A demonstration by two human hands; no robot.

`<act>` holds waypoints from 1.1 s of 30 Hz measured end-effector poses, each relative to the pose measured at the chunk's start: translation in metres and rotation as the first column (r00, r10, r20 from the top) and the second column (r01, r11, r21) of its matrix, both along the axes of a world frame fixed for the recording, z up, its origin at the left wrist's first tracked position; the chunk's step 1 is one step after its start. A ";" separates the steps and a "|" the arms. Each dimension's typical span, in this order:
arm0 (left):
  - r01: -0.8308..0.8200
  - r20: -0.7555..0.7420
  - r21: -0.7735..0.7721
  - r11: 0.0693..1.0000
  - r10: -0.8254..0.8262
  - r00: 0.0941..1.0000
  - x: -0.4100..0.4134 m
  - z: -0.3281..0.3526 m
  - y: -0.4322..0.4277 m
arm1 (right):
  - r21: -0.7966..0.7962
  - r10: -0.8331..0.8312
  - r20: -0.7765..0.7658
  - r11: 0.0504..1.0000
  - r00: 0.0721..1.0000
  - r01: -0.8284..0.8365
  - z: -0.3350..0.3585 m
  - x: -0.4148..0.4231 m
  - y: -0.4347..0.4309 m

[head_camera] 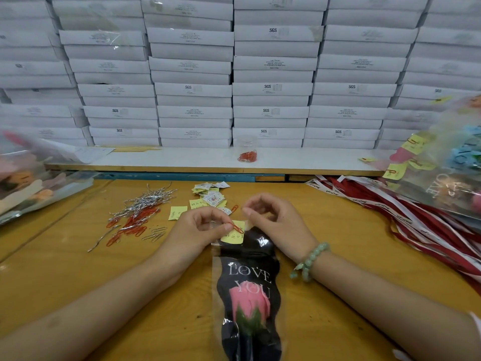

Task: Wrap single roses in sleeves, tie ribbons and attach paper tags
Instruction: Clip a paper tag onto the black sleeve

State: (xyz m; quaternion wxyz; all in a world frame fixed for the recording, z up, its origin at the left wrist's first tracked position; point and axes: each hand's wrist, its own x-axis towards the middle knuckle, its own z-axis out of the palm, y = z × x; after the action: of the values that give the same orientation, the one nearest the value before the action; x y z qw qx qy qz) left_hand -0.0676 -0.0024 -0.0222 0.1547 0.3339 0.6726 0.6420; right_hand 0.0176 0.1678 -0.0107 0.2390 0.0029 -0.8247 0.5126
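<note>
A pink rose (250, 304) lies in a black and clear sleeve (248, 272) printed "LOVE YOU", in the middle of the wooden table (91, 277). A yellow paper tag (234, 234) sits on the sleeve's far end with a red paper clip (236, 227) on it. My left hand (200, 227) pinches that clip and the tag between thumb and fingers. My right hand (273, 217) hovers just right of the tag with its fingers curled; its fingertips seem to touch the sleeve's clear edge.
Red and silver paper clips (135, 220) lie scattered at the left. More yellow and printed tags (208, 198) lie beyond my hands. Red and white ribbons (416, 217) spread at the right. Wrapped roses are piled at far left (26, 183) and far right (453, 173). White boxes (234, 74) are stacked behind.
</note>
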 end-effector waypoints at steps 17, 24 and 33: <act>-0.004 -0.008 0.012 1.000 0.004 1.000 0.001 0.002 -0.002 | 0.221 -0.038 -0.093 0.974 0.995 0.058 0.002 0.002 -0.004; -0.006 -0.031 -0.027 1.000 0.005 1.000 0.005 0.004 -0.002 | -0.095 -0.102 -0.106 0.991 0.989 0.092 0.004 0.002 0.003; -0.026 -0.036 0.003 1.000 0.026 0.999 0.007 0.005 0.000 | -0.137 -0.014 -0.063 0.990 0.998 0.006 0.001 -0.001 0.000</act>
State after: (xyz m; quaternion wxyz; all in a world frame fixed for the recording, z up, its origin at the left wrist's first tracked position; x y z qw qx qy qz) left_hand -0.0601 -0.0021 -0.0171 0.1338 0.3368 0.6790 0.6385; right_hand 0.0162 0.1683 -0.0099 0.2673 -0.0014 -0.7795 0.5666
